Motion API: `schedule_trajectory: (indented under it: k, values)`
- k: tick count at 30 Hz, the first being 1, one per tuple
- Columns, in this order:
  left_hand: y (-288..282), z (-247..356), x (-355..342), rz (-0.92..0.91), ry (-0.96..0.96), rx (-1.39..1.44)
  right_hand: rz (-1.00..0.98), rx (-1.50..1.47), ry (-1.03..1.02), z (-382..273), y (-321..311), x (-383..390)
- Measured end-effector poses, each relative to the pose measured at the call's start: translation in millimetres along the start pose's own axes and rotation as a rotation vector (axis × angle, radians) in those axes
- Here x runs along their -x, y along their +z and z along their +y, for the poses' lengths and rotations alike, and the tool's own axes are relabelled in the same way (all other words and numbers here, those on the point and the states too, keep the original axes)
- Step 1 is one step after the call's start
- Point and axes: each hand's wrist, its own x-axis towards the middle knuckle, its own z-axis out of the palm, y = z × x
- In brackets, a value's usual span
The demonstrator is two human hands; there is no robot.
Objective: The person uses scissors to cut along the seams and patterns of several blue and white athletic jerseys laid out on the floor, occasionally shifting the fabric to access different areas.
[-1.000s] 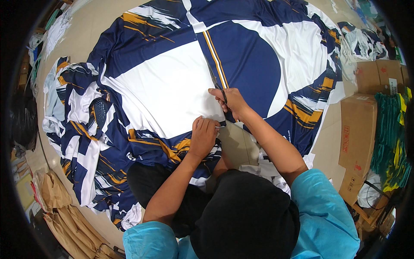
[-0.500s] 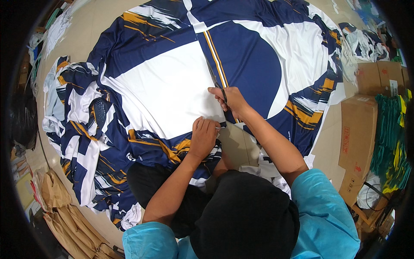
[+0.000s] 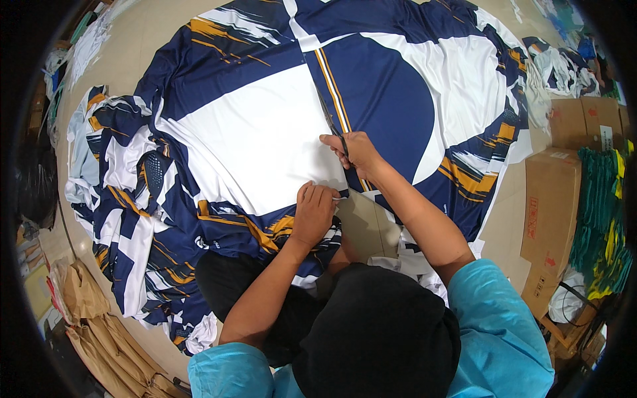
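A wide sheet of printed fabric [image 3: 245,142] in navy, white and orange is spread over the floor. My right hand [image 3: 361,156] is closed round the dark handles of a pair of scissors [image 3: 344,142]. Their blades point away from me, along the border between a white panel and a navy strip with orange and white stripes [image 3: 335,99]. My left hand [image 3: 314,211] is nearer to me, fingers bent and closed on the near corner of the white panel. Below the scissors the fabric is parted, and floor shows in the gap.
Crumpled fabric [image 3: 133,225] in the same print is heaped at the left. Cardboard boxes [image 3: 547,212] stand on the right beside a green and yellow bundle [image 3: 600,219]. Brown paper [image 3: 99,318] lies at the lower left, and white scraps [image 3: 411,262] lie near my knees.
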Motion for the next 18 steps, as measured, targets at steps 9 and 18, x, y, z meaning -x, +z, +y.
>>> schedule_trajectory:
  k: [9, 18]
  values:
    - [1.1, -1.0, 0.9, 0.008, 0.009, 0.002, -0.004, -0.077, -0.008, -12.9, 2.7, -8.1]
    - [0.8, -1.5, 0.9, 0.022, 0.021, 0.009, -0.015, -0.046, -0.017, -12.2, 2.4, -11.0]
